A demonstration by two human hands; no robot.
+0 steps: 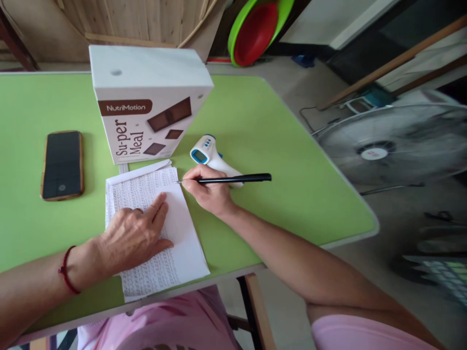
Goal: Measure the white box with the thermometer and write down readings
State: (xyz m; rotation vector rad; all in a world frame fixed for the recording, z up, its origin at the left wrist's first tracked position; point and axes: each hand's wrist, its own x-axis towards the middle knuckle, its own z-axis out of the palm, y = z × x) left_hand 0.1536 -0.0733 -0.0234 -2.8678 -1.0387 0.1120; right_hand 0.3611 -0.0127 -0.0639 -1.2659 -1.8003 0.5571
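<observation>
My right hand (209, 190) pinches a black pen (239, 179), its tip at the right edge of the handwriting on a white sheet of paper (188, 243). Dense handwritten lines cover the sheet's left part; a blank strip runs down its right side. Flat on the paper rests my left hand (136, 233), fingers stretched out, with nothing in it. A white and blue infrared thermometer (200, 148) lies just beyond my right hand, its handle partly hidden behind the hand and pen. The sheet's top edge is curled over.
A white NutriMotion box (153, 97) stands on the green table (277, 146) beyond the paper. To the left lies a phone (62, 165) in a brown case. A large fan (375, 150) is right of the table; green and red basins (255, 34) are at the back.
</observation>
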